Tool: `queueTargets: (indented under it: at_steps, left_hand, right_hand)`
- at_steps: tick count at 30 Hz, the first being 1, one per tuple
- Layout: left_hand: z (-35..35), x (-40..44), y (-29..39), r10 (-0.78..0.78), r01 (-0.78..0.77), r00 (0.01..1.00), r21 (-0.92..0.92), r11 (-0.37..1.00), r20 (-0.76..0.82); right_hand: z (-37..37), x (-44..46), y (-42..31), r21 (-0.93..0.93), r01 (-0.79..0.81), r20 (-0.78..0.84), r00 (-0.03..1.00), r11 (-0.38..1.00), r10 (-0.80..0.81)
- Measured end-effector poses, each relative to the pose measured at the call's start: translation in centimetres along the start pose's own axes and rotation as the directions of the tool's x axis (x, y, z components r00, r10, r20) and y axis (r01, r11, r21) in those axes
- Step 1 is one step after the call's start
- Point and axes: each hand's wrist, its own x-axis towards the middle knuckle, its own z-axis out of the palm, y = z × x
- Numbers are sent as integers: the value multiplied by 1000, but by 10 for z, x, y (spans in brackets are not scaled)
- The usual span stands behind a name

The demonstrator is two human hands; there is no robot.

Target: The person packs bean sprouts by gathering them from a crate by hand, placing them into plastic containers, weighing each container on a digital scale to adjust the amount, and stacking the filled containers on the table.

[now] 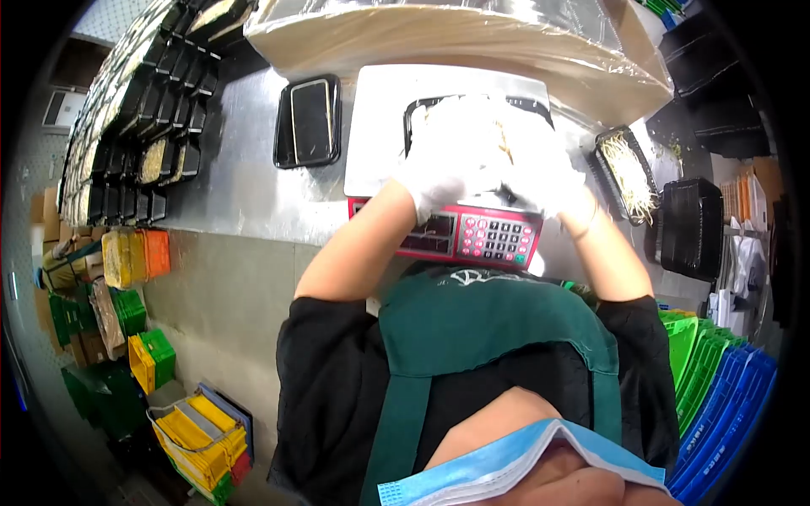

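Observation:
A red-and-white digital scale (371,126) stands on the metal table, its keypad facing me. On its platform is a black plastic tray (410,126), and my two white-gloved hands are over it. My left hand (439,173) covers the tray's left and near side. At the right side is my right hand (544,177), with its wrist by the scale's near corner. Glare washes out the fingers and most of what lies in the tray; a few pale strands (504,139) show between the hands.
A black tray (308,122) with a single strand lies left of the scale. Right of it are a tray of bean sprouts (627,173) and black trays (690,228). Filled trays (135,118) are stacked at left. A plastic-lined box (456,42) stands behind; crates (202,438) are on the floor.

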Motion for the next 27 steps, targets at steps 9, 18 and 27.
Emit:
queueTargets:
  at_steps: [9,18,27]
  left_hand:
    - [-19,-12,41,57,22,977,364,931,-206]
    - [-48,-88,27,-257,-21,801,-455,890,-540]
    - [-61,-60,61,-459,-232,757,-848,476,-465]
  right_hand:
    - [-82,54,69,-549,6,-506,794,836,-337]
    - [-124,52,149,-41,219,-554,807,975,-204]
    - [-67,-52,-15,-388,613,-97,715,688,-692]
